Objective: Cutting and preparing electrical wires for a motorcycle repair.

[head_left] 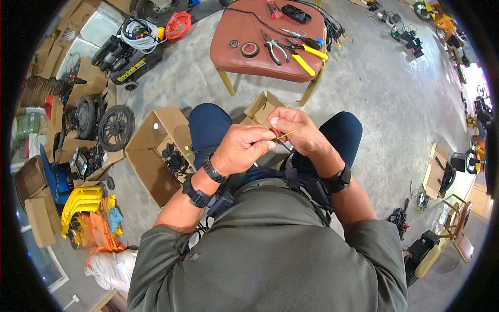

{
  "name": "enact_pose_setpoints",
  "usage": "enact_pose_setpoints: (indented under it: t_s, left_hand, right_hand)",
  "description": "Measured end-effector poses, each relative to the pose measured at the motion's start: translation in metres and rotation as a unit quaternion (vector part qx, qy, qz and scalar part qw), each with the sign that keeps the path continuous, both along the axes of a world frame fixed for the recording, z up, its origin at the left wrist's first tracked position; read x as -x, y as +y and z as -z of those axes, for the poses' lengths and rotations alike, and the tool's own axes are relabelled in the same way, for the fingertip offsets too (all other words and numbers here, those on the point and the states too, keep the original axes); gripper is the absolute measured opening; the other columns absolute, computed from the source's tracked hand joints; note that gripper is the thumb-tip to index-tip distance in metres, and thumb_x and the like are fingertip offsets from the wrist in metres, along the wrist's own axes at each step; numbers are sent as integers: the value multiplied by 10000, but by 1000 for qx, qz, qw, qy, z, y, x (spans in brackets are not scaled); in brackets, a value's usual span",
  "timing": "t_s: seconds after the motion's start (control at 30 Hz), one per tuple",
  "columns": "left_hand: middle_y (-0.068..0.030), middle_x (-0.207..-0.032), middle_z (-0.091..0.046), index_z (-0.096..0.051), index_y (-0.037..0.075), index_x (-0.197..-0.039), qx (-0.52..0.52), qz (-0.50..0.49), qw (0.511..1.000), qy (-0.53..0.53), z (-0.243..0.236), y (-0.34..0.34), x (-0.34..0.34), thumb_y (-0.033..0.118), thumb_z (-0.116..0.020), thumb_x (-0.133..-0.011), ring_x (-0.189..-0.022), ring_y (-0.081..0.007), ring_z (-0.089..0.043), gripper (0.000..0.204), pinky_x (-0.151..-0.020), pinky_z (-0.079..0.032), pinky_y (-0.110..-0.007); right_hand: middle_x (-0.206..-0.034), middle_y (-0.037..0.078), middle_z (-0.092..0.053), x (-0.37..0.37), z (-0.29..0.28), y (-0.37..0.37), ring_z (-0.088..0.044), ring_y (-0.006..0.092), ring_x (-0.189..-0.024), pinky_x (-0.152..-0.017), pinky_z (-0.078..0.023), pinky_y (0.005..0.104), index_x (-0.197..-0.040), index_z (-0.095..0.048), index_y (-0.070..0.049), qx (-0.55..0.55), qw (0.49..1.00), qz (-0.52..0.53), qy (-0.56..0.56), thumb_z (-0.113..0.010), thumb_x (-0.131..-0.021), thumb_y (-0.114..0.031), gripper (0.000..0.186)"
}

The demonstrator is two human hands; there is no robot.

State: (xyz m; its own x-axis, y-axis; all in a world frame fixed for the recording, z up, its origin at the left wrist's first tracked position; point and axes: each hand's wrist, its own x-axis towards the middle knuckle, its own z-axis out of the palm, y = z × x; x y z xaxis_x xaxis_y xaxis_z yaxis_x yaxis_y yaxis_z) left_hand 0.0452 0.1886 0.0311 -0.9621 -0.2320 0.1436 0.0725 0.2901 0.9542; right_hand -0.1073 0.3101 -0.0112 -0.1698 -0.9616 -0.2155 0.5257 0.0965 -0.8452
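Observation:
My left hand [241, 148] and my right hand [302, 131] meet in front of my lap, thumbs and fingers pinched around thin electrical wires. A yellow wire [286, 134] sticks out between them toward the right. Beside it a red wire [275, 132] runs between the fingertips. The exact grip of each finger is partly hidden. Ahead, a brown padded chair [234, 57] carries a roll of tape [250, 49], a smaller ring [234, 43], grey-handled pliers [276, 52], yellow-handled pliers [304, 64] and a red-handled tool [274, 9].
By my left leg stands an open cardboard box [148, 148] with black wiring inside. A smaller box [262, 107] sits between my knees and the chair. Farther left are a compressor [130, 60], a wheel [116, 128] and yellow plastic parts [82, 205]. Cables [335, 26] hang beside the chair.

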Motion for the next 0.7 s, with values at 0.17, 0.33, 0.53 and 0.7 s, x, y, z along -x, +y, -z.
enact_pose_setpoints:
  t_s: [0.17, 0.33, 0.53, 0.7]
  left_hand:
    - [-55, -714, -597, -664, -16, -896, -7, -61, 997, -36, -1, 5, -4, 67, -671, -846, -636, -109, -539, 97, -580, -427, -254]
    - [-33, -744, -613, -666, -22, -905, -27, -125, 991, -51, 3, 5, 1, 38, -657, -852, -675, -83, -534, 80, -604, -430, -241]
    - [-43, -754, -625, -663, -26, -911, -27, -107, 994, 8, 4, 4, 4, 30, -656, -850, -678, -86, -545, 83, -602, -434, -241]
    - [-19, -724, -621, -664, -21, -894, -28, -123, 992, -2, 4, 6, 2, 50, -661, -864, -652, -73, -537, 77, -575, -430, -235]
  right_hand:
    - [-750, -19, -545, -10, -18, -5, -450, 56, -624, -550, -368, 208, -953, -601, -30, -19, 995, 93, 17, -602, -912, -147, 123]
    - [-827, -8, -630, -7, -15, 15, -497, 38, -674, -568, -395, 197, -1032, -642, -51, 48, 988, 143, 17, -648, -886, -113, 159]
    - [-823, -16, -624, -10, -11, 14, -522, 48, -694, -620, -437, 205, -1101, -663, -51, 41, 993, 107, 9, -672, -873, -114, 236]
    - [-906, 15, -630, -15, -19, 14, -522, 83, -728, -628, -426, 225, -1137, -650, -21, 30, 994, 105, 26, -679, -870, -113, 284]
